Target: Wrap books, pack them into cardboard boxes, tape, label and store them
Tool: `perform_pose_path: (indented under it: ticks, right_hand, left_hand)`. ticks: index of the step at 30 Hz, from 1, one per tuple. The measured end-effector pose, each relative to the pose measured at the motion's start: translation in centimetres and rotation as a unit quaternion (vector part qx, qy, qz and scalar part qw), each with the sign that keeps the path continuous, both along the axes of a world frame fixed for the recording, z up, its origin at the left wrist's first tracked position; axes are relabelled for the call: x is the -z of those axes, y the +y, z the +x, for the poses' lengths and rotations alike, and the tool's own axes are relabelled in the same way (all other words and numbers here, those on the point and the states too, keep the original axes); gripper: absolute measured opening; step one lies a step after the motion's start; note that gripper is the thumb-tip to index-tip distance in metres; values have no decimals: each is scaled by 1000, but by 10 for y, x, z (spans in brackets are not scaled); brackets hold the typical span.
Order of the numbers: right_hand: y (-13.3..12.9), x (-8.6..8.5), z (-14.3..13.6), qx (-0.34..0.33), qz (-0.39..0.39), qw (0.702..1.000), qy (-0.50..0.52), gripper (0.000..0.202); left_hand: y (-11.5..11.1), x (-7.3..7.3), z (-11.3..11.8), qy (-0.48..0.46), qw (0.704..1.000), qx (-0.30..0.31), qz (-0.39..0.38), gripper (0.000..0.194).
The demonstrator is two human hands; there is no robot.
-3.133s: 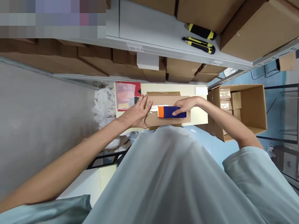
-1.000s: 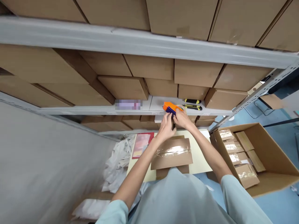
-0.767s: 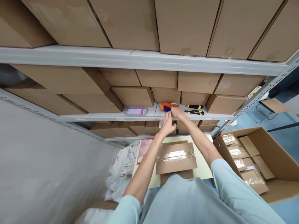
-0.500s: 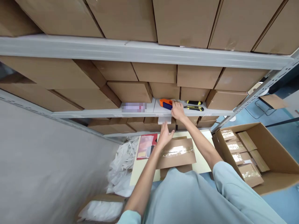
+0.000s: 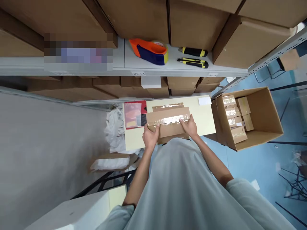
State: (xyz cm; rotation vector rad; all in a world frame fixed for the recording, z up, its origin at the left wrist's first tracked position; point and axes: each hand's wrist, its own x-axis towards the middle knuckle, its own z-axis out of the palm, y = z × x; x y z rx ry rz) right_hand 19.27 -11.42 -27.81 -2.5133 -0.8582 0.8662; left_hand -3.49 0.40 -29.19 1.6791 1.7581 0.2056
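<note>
A cardboard box (image 5: 169, 129) with clear tape along its top lies over the cream tabletop (image 5: 203, 123). My left hand (image 5: 150, 137) grips its left end, thumb on top. At the right end, my right hand (image 5: 190, 127) holds the same box with the thumb over the top face. More taped cardboard (image 5: 168, 107) shows beyond it, and another piece is partly hidden below. An orange and blue tape dispenser (image 5: 150, 52) rests on the shelf ahead, beside two yellow and black utility knives (image 5: 194, 52).
A large open carton (image 5: 263, 111) on the right contains several small taped boxes. Red packaging (image 5: 135, 115) lies at the table's left end. Brown boxes fill the shelves, and a white paper (image 5: 151, 82) hangs at the shelf edge (image 5: 96, 71). White plastic bags (image 5: 116, 131) lie left.
My right hand has left the tape dispenser on the shelf, and my left hand has come away from the hanging paper. Both now hold the cardboard box. The view has tilted downward.
</note>
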Motion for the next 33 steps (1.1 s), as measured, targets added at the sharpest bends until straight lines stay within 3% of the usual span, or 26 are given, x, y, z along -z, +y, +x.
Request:
perform_pose_path:
  ticks: [4, 10, 13, 18, 20, 23, 29, 33]
  right_hand:
    - [7, 2, 9, 10, -26, 1000, -3, 76]
    - [-4, -7, 14, -3, -21, 1000, -6, 59]
    - [-16, -31, 15, 1, 34, 999, -17, 59]
    - [-52, -88, 18, 37, 232, 971, -48, 61]
    - [-67, -98, 23, 34, 284, 956, -61, 60]
    - [-83, -82, 30, 38, 295, 954, -45, 65]
    - [-88, -1, 24, 125, 211, 963, 116, 97]
    - [-86, 19, 23, 110, 189, 963, 154, 84]
  left_hand:
    - [9, 1, 4, 23, 1000, 3, -6, 65]
    - [15, -2, -13, -98, 995, -1, -29, 40]
    - [10, -19, -19, -146, 989, 11, -23, 45]
    - [-1, -59, -33, -324, 946, 23, 15, 62]
    - [-2, -63, -42, -317, 947, 31, 48, 62]
    - [-2, -43, -52, -286, 955, 41, 73, 59]
    - [-14, 27, -53, -246, 969, 32, -21, 34]
    - [-11, 47, -57, -207, 977, 29, -49, 21]
